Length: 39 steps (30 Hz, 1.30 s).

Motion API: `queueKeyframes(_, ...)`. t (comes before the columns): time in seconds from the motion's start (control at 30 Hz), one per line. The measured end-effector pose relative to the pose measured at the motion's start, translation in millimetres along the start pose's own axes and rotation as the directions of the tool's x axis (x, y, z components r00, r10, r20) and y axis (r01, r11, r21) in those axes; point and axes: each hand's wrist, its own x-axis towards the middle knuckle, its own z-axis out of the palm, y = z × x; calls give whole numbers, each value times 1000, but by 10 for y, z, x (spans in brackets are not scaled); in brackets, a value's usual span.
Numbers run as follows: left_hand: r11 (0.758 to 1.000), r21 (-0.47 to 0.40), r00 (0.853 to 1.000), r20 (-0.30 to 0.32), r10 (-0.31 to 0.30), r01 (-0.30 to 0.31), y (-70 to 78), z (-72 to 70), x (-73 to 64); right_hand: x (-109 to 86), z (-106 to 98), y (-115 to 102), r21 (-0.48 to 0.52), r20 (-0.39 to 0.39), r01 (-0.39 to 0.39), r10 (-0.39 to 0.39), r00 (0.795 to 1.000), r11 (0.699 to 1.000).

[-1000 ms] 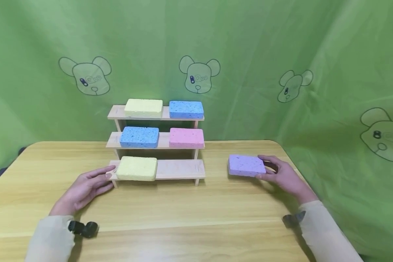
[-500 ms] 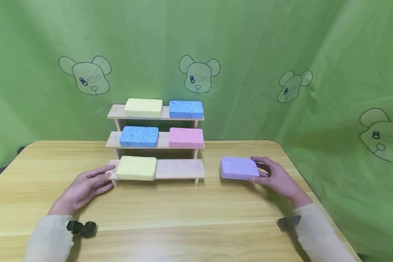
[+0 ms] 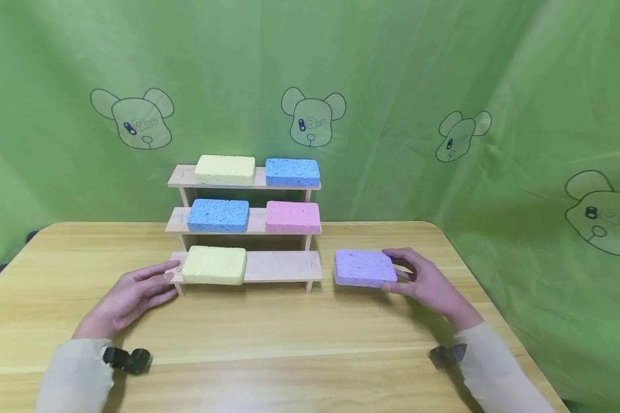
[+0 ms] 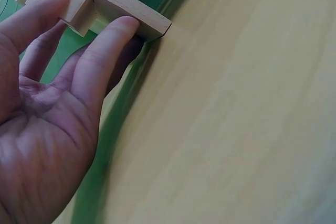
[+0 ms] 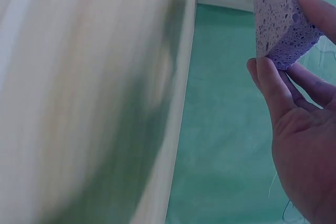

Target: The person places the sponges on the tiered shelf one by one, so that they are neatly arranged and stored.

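Note:
A purple sponge (image 3: 364, 268) is pinched at its right end by my right hand (image 3: 427, 287), just right of the lowest tier and slightly above the table. In the right wrist view, the thumb and fingertips press on opposite faces of the purple sponge (image 5: 278, 19). My left hand (image 3: 131, 301) holds the left end of a three-tier wooden shelf (image 3: 281, 265); in the left wrist view, the left hand (image 4: 63, 93) has its fingertips against the board and leg. A yellow sponge (image 3: 214, 265) sits on the lowest tier's left half, beside bare board.
On the middle tier lie a blue sponge (image 3: 219, 215) and a pink sponge (image 3: 293, 217). The top tier carries another yellow sponge (image 3: 224, 170) and another blue sponge (image 3: 292, 172). A green curtain (image 3: 382, 74) hangs behind the wooden table (image 3: 268, 350).
My right hand has carried the purple sponge leftward and a little nearer, closer to the shelf's lowest tier. The left hand keeps its place on the shelf.

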Motion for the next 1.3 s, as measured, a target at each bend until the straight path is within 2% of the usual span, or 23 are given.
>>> queueKeyframes(0.33,1000,2,1000,-4,-6,6,2,10,7,59,129,-105,-34,1,78,-78,997,996)
queueKeyframes(0.53,1000,3,1000,-4,-11,11,13,16,7,81,199,-123,-13,13,110,-110,994,994)
queueKeyframes(0.8,1000,-4,1000,-17,-17,17,18,29,-2,118,306,-193,-7,16,116,-116,993,993)
queueKeyframes(1.13,1000,-3,1000,3,-7,7,20,23,-9,136,421,-280,14,43,118,-118,992,993)
queueKeyframes(1.3,1000,-8,1000,9,-5,6,16,19,-12,156,506,-317,17,29,116,-117,993,993)
